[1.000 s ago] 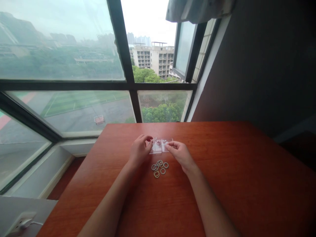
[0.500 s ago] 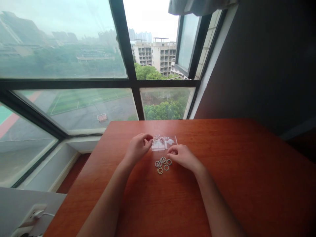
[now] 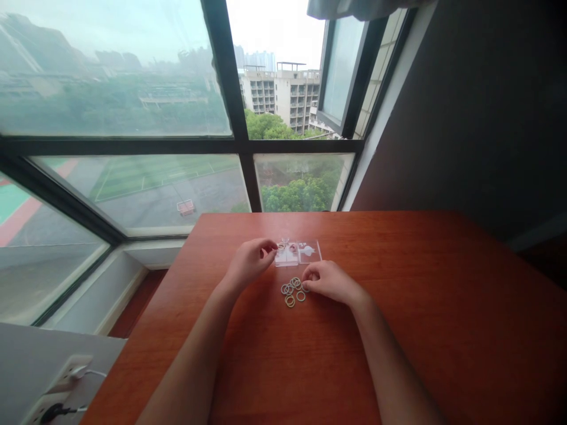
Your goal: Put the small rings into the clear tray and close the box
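Head view shows white marks, too small to read, on the open lid of a clear plastic box. The left hand curls at the box's left edge; the right hand bends its fingers at the right side of small rings on the wooden table. Whether either hand pinches something, I cannot tell.

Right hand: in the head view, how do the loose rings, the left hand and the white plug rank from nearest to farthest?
1. Loose rings: by the right hand's fingertips.
2. Left hand: across to the left, beside the clear box.
3. White plug: farthest, at the picture's lower left.
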Tool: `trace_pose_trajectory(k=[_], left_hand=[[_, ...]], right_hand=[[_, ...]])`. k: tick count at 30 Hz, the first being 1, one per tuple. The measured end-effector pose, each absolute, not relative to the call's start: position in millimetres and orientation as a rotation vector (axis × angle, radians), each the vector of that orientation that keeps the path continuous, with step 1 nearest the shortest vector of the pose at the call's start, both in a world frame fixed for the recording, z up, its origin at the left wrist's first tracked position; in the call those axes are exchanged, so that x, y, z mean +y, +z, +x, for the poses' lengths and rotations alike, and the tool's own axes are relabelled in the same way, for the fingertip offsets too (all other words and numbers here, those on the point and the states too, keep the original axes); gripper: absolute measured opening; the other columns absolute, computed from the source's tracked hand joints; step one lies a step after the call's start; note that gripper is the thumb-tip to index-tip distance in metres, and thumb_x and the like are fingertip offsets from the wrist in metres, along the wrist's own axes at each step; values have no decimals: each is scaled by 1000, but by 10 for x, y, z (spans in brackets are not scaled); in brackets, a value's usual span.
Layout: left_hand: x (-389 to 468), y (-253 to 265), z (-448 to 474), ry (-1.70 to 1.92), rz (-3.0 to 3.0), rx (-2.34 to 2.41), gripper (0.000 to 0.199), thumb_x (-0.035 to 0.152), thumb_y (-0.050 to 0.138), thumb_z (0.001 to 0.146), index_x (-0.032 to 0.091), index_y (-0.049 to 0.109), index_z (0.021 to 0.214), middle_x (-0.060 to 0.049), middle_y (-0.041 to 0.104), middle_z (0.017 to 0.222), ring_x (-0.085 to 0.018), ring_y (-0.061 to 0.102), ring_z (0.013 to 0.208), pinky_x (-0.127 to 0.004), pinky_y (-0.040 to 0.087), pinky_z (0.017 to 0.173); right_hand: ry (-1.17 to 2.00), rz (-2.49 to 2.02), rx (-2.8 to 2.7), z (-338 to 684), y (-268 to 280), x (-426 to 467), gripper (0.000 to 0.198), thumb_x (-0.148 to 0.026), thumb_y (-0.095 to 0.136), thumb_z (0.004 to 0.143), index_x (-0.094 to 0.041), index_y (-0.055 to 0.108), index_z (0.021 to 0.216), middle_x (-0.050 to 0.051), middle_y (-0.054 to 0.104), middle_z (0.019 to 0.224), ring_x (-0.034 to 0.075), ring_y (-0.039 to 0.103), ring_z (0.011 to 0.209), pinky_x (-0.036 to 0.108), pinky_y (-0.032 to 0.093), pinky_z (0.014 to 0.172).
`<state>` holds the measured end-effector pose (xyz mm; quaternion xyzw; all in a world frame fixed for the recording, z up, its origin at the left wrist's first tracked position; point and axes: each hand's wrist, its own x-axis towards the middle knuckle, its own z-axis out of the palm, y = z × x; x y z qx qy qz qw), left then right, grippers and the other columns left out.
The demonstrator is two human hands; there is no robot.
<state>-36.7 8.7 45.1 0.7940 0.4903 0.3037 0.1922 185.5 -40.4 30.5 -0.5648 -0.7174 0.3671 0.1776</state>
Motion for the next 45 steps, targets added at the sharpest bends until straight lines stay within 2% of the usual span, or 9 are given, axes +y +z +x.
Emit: trace_pose_trajectory(k=[5,11,19,28,40,45], left_hand=[[76,468,-367,812,2222,1372,15,22,57,78,17,70,83,-3,69,72,-12,57,61,-21,41,55],[72,468,-364,782,2223,1359,15,21,57,78,17,70,83,-3,69,73,-12,57,60,-20,40,55],[76,475,-365,806,2232,1354,15,21,56,78,16,70,83,-2,69,72,-11,56,59,-20,40,55],[75,447,-381,788,2244,1344,16,22,55,81,16,69,86,-3,69,76,-11,56,62,-20,40,57],[75,438,-387,792,2244,1338,15,22,56,80,16,69,85,-3,69,77,-10,55,61,-20,38,57],[65,449,-377,785,2233,1347,15,22,56,80,16,69,84,-3,70,77,-11,56,62,-20,38,56]], right_hand=[[1050,-1564,-2077,1879,320,-422,13,-19,61,70,-18,72,77,-2,64,63,10,51,57,19,32,52],[938,-1553,-2134,1832,272,-436,11,-17,58,71,-18,69,70,-2,63,63,10,53,59,19,31,53],[980,-1523,-2032,1797,284,-411,12,-17,56,72,-17,68,74,-3,61,62,9,53,57,18,33,52],[821,-1620,-2059,1844,223,-381,15,-15,55,70,-20,68,73,-2,63,63,11,54,59,20,32,54],[885,-1521,-2072,1729,254,-424,15,-18,57,74,-20,70,80,-2,63,64,10,53,58,20,32,54],[856,-1513,-2112,1719,220,-422,11,-20,59,74,-20,70,75,-1,64,66,10,51,58,20,31,53]])
